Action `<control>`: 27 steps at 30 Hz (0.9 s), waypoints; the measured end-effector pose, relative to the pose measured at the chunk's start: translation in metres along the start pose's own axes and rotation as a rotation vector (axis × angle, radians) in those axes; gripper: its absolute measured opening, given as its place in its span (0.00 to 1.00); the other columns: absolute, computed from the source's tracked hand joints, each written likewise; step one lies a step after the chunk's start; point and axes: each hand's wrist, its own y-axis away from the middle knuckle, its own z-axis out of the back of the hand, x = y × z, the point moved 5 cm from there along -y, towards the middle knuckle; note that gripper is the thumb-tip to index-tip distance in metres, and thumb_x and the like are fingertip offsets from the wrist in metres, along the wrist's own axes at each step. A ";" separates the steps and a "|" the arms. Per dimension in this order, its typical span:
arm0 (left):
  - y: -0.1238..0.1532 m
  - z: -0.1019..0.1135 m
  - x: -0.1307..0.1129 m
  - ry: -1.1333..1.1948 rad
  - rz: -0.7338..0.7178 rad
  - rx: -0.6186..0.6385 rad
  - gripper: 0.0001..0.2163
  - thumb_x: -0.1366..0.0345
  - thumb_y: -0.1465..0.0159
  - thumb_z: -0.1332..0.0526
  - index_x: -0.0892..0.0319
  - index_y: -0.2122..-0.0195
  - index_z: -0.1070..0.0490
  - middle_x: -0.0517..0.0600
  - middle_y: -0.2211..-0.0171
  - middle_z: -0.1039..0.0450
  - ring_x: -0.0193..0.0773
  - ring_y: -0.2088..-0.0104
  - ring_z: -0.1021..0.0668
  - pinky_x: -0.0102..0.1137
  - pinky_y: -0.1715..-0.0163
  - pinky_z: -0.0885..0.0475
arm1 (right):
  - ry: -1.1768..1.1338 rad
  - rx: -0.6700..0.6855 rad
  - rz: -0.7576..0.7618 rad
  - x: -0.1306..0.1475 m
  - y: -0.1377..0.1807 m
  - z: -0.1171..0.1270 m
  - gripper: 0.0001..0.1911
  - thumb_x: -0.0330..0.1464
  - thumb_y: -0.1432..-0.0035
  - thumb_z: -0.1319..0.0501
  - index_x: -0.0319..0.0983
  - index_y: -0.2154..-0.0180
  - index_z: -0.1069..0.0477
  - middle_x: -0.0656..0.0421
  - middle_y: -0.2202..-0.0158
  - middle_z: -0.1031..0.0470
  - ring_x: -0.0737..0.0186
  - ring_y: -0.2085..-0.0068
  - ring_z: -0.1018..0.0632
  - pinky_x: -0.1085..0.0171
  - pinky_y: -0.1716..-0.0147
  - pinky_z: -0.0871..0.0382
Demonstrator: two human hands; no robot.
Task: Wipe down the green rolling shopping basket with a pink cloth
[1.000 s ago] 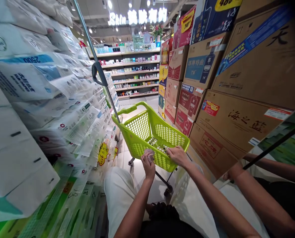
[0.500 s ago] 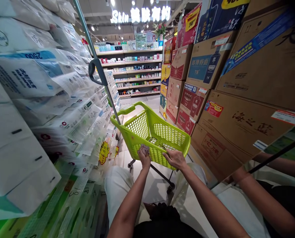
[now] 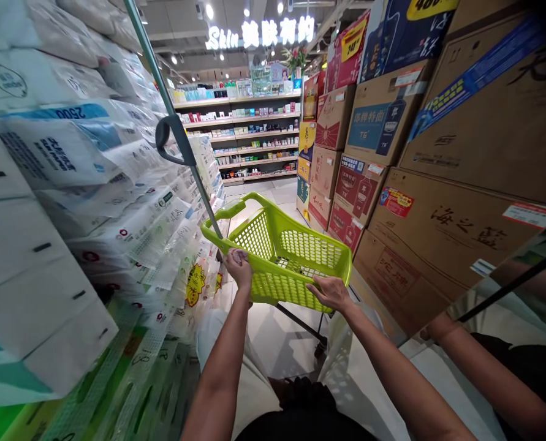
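Observation:
A lime-green plastic shopping basket on a wheeled frame point(image 3: 300, 257) stands in the aisle in front of me. My left hand point(image 3: 238, 264) is closed on a small crumpled cloth and presses it on the basket's near left rim. Fingers spread, my right hand point(image 3: 331, 290) rests on the basket's near right rim. A grey metal pull handle point(image 3: 177, 142) rises from the basket's left corner toward the upper left.
Stacked packs of tissue paper point(image 3: 84, 184) wall the left side. Brown and red cartons point(image 3: 420, 159) are piled high on the right. Product shelves point(image 3: 249, 135) close the far end of the aisle. Another person's arm point(image 3: 488, 373) shows at the lower right.
My left hand with the cloth has slid left and up along the near rim toward the handle's base. My right hand stayed on the rim.

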 end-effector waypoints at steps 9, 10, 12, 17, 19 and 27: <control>0.040 -0.004 -0.001 -0.016 -0.093 0.144 0.09 0.73 0.40 0.42 0.57 0.59 0.29 0.56 0.56 0.33 0.48 0.52 0.26 0.46 0.42 0.30 | -0.009 -0.032 0.002 -0.006 0.006 0.003 0.31 0.54 0.28 0.56 0.41 0.66 0.26 0.56 0.75 0.22 0.61 0.74 0.26 0.62 0.70 0.54; 0.027 0.004 -0.002 -0.046 -0.077 0.064 0.11 0.74 0.40 0.42 0.57 0.58 0.29 0.57 0.54 0.34 0.49 0.50 0.26 0.46 0.41 0.30 | -0.009 -0.035 0.002 -0.007 0.007 0.004 0.31 0.54 0.28 0.56 0.41 0.66 0.26 0.56 0.75 0.22 0.61 0.74 0.26 0.62 0.70 0.54; 0.000 0.020 -0.010 -0.088 -0.100 -0.039 0.14 0.75 0.40 0.43 0.59 0.54 0.29 0.59 0.49 0.35 0.50 0.45 0.28 0.45 0.39 0.31 | -0.009 -0.043 0.003 -0.009 0.009 0.005 0.32 0.54 0.28 0.57 0.40 0.66 0.26 0.55 0.75 0.22 0.61 0.74 0.26 0.62 0.70 0.54; -0.027 0.047 -0.030 -0.138 -0.190 -0.167 0.15 0.70 0.36 0.43 0.61 0.48 0.28 0.62 0.45 0.37 0.53 0.41 0.30 0.46 0.38 0.31 | -0.012 -0.049 0.005 -0.009 0.011 0.006 0.34 0.56 0.28 0.59 0.40 0.67 0.27 0.56 0.76 0.24 0.62 0.75 0.28 0.63 0.70 0.56; -0.026 0.048 -0.036 -0.137 -0.234 -0.158 0.15 0.69 0.35 0.43 0.61 0.48 0.27 0.62 0.44 0.37 0.52 0.39 0.30 0.45 0.37 0.32 | -0.011 -0.041 0.006 -0.009 0.011 0.006 0.34 0.56 0.28 0.59 0.40 0.68 0.28 0.56 0.77 0.25 0.62 0.75 0.29 0.63 0.70 0.56; 0.015 0.003 -0.045 -0.151 -0.437 0.442 0.13 0.75 0.37 0.43 0.56 0.56 0.23 0.56 0.48 0.25 0.48 0.42 0.26 0.48 0.36 0.32 | -0.006 -0.029 -0.001 -0.011 0.013 0.008 0.34 0.55 0.28 0.59 0.40 0.68 0.28 0.56 0.76 0.24 0.62 0.75 0.29 0.62 0.70 0.56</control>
